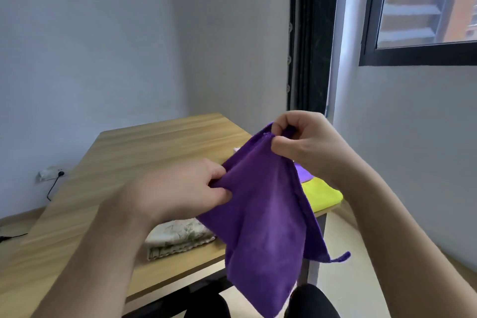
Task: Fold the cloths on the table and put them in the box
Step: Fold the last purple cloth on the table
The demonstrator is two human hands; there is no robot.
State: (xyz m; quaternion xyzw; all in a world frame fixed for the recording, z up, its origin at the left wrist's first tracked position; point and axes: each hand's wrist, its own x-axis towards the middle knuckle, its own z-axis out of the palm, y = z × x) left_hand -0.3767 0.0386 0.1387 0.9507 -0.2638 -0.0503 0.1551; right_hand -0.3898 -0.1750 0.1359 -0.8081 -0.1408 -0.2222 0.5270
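A person's two bare hands hold a purple cloth (260,214) up in the air above the near edge of a wooden table (144,152). The right hand (307,144) is the higher one: its thumb and curled fingers pinch the cloth's top corner, where the stitched hem bunches between them. The left hand (185,188) sits lower and to the left of the cloth, its fingers curled round a gathered fold of the cloth's left edge. Both hands are closed on the fabric.

From these two grips the purple cloth hangs down in loose folds, its lower end dropping past the table's front edge toward the person's dark-clad legs (312,302). A small fabric loop (342,257) sticks out from the cloth's lower right corner.

On the table, just behind and below the purple cloth to its left, lies a folded pale cloth with a faint green pattern (178,236), resting flat on the wood. To the right of the purple cloth, at the table's right edge, lies a yellow cloth (324,197), and a lighter purple cloth (304,174) shows just behind it, mostly hidden by the held cloth and the right wrist.

Beyond the table stand pale walls. A wall socket with a dark cable plugged in (55,173) sits low to the table's left. A dark-framed window (418,53) is high on the right.
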